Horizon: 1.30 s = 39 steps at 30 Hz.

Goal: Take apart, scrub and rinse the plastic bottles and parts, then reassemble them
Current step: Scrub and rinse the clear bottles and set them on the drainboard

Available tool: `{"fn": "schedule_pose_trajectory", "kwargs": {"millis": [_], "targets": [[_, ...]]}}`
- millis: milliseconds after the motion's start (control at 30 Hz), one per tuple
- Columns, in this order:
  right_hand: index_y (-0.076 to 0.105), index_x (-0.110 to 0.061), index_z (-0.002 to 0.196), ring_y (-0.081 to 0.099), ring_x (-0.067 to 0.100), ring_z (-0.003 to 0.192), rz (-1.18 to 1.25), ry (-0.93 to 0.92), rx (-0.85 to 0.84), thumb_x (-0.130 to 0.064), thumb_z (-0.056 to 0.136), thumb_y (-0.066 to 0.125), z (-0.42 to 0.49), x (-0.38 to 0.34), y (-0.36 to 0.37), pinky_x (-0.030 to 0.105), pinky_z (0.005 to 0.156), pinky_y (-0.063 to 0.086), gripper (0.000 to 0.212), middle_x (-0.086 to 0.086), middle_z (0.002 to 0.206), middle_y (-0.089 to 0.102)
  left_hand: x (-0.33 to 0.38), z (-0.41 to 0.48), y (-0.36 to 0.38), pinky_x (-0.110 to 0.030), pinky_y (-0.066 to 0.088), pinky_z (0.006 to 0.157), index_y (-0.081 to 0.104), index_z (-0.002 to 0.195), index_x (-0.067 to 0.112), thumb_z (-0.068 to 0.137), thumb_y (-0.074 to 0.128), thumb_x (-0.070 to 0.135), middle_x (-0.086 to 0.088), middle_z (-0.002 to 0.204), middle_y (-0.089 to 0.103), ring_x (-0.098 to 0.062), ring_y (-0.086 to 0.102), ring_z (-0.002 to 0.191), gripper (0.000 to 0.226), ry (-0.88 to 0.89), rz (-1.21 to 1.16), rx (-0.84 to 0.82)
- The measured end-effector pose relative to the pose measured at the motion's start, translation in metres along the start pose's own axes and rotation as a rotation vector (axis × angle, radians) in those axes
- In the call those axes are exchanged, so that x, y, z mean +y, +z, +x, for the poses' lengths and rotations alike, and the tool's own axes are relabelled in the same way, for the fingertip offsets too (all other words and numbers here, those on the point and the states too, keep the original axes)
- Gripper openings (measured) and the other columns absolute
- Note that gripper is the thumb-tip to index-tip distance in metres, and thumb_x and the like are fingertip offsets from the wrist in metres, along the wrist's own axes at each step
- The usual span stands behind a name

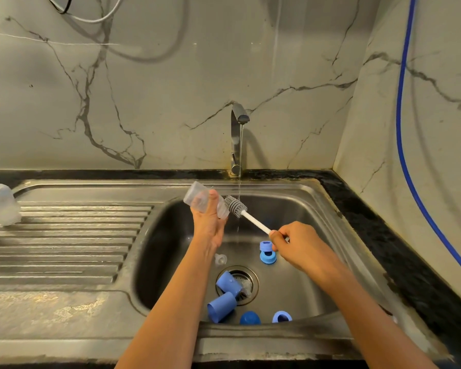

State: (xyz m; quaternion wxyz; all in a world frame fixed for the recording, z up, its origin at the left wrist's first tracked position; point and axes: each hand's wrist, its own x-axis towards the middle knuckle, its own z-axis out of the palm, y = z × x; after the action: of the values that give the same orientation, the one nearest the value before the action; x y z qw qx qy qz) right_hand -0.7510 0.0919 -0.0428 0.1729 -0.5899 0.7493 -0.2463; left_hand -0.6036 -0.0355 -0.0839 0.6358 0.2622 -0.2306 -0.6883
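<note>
Steel sink (290,209), tap (237,134) running. Left hand (210,225) grips clear bottle (197,199), mouth angled toward right hand (296,243), which grips brush (236,206) handle, head aligned, probably for insertion.

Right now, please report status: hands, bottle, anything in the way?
Left hand grips clear bottle. Right hand holds brush, head just outside bottle mouth. Tap running. Blue parts loose in sink, none blocking.
</note>
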Motion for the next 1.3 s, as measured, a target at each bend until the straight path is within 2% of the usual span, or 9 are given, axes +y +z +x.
{"fn": "schedule_pose_trajectory", "kwargs": {"millis": [67, 200, 367, 567, 833, 1000, 1100, 1233, 1300], "targets": [[0.069, -0.005, 0.087, 0.044, 0.013, 0.052, 0.004, -0.002, 0.029, -0.03, 0.1, 0.043, 0.001, 0.0, 0.001, 0.023, 0.049, 0.036, 0.038, 0.003, 0.066, 0.06, -0.004, 0.001, -0.001, -0.046, 0.053, 0.091, 0.033, 0.142, 0.01, 0.083, 0.07, 0.019, -0.016, 0.124, 0.055, -0.026, 0.06, 0.106, 0.07, -0.006, 0.088, 0.011], [0.062, -0.005, 0.083, 0.042, 0.012, 0.05, -0.009, 0.022, 0.107, -0.03, 0.101, 0.041, 0.004, 0.001, 0.002, 0.022, 0.046, 0.033, 0.038, 0.001, 0.061, 0.05, -0.006, -0.006, 0.003, -0.056, 0.053, 0.086, 0.041, 0.137, 0.009, 0.07, 0.074, 0.024, -0.015, 0.117, 0.063, -0.032, 0.063, 0.107, 0.076, -0.105, 0.24, -0.057], [0.069, -0.005, 0.087, 0.042, 0.009, 0.048, 0.017, 0.006, 0.047, -0.029, 0.101, 0.043, 0.002, 0.0, -0.002, 0.018, 0.046, 0.034, 0.038, -0.002, 0.061, 0.054, -0.004, -0.003, 0.003, -0.047, 0.057, 0.082, 0.041, 0.133, 0.005, 0.083, 0.07, 0.01, -0.017, 0.113, 0.062, -0.031, 0.064, 0.103, 0.059, -0.106, 0.088, 0.024], [0.068, -0.004, 0.087, 0.045, 0.015, 0.054, 0.023, 0.017, 0.022, -0.031, 0.1, 0.043, 0.003, 0.002, 0.004, 0.028, 0.053, 0.039, 0.038, 0.01, 0.072, 0.063, -0.004, 0.0, 0.001, -0.04, 0.058, 0.084, 0.048, 0.122, 0.005, 0.082, 0.073, 0.01, -0.015, 0.108, 0.065, -0.026, 0.067, 0.095, 0.048, -0.075, 0.107, 0.123], [0.068, -0.005, 0.087, 0.047, 0.015, 0.055, 0.009, 0.018, 0.041, -0.032, 0.1, 0.043, 0.006, 0.003, 0.004, 0.027, 0.054, 0.04, 0.038, 0.007, 0.073, 0.064, -0.006, 0.002, 0.001, -0.046, 0.054, 0.089, 0.045, 0.13, 0.005, 0.082, 0.071, 0.003, -0.018, 0.12, 0.06, -0.03, 0.063, 0.106, 0.054, -0.068, 0.127, 0.084], [0.069, -0.006, 0.088, 0.047, 0.013, 0.052, 0.015, -0.002, -0.026, -0.032, 0.1, 0.043, 0.001, 0.0, 0.004, 0.026, 0.052, 0.041, 0.039, 0.005, 0.068, 0.063, -0.005, 0.003, -0.002, -0.049, 0.051, 0.095, 0.052, 0.113, 0.008, 0.082, 0.073, 0.008, -0.015, 0.108, 0.063, -0.03, 0.062, 0.109, 0.037, -0.054, 0.103, 0.148], [0.066, -0.006, 0.086, 0.052, 0.017, 0.058, -0.007, 0.022, 0.059, -0.034, 0.1, 0.041, 0.005, 0.002, 0.01, 0.034, 0.057, 0.048, 0.039, 0.009, 0.076, 0.067, -0.005, 0.001, -0.002, -0.049, 0.055, 0.088, 0.05, 0.125, 0.005, 0.079, 0.075, 0.007, -0.019, 0.116, 0.063, -0.031, 0.063, 0.107, 0.052, -0.118, 0.141, 0.098], [0.061, -0.007, 0.08, 0.044, 0.014, 0.051, -0.058, 0.067, 0.107, -0.033, 0.1, 0.041, 0.009, 0.006, 0.011, 0.028, 0.051, 0.04, 0.039, 0.001, 0.062, 0.052, -0.006, -0.002, 0.0, -0.047, 0.058, 0.08, 0.046, 0.133, 0.002, 0.075, 0.076, 0.004, -0.021, 0.122, 0.061, -0.033, 0.063, 0.108, 0.065, -0.163, 0.211, 0.043], [0.063, -0.007, 0.079, 0.045, 0.013, 0.052, -0.031, 0.057, 0.059, -0.031, 0.1, 0.042, 0.008, 0.005, 0.007, 0.026, 0.051, 0.038, 0.038, 0.002, 0.065, 0.057, -0.006, -0.001, 0.0, -0.046, 0.059, 0.079, 0.043, 0.135, 0.004, 0.076, 0.076, 0.005, -0.021, 0.123, 0.06, -0.033, 0.062, 0.109, 0.067, -0.136, 0.178, 0.074]]}}
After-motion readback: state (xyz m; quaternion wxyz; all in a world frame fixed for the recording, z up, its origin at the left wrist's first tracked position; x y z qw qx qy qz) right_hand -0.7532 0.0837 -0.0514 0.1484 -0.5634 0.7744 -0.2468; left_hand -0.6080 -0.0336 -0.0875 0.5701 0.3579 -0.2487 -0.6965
